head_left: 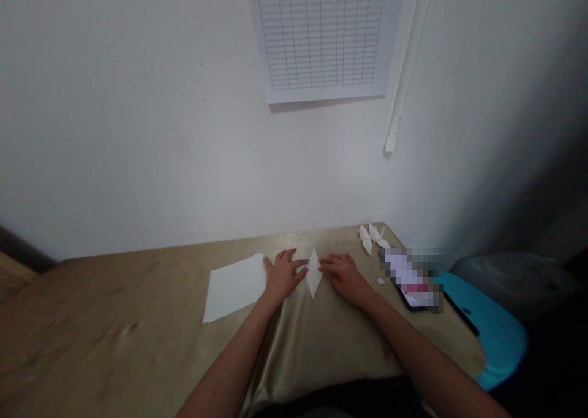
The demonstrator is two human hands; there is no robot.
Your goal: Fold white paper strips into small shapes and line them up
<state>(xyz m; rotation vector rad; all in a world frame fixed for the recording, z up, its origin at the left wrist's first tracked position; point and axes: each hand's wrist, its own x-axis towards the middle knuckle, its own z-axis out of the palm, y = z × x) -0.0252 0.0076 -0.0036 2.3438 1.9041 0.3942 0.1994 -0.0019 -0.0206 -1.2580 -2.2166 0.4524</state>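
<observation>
A small white folded paper [314,275], shaped like a narrow diamond, lies on the cloth-covered table between my hands. My left hand [280,277] grips its left edge with thumb and index finger, the other fingers spread on the cloth. On the opposite edge, my right hand [345,277] holds the folded paper with bent fingers close together; its thumb is mostly hidden. Just left of my left hand is a stack of white paper sheets [234,289], close to its thumb.
Several folded white paper figures [370,237] sit at the table's back right corner. A phone [408,280], partly pixelated, and a small white scrap [380,281] lie right of my right hand. A turquoise stool [498,326] stands beyond the table's right edge. The wall bears a printed chart [324,44].
</observation>
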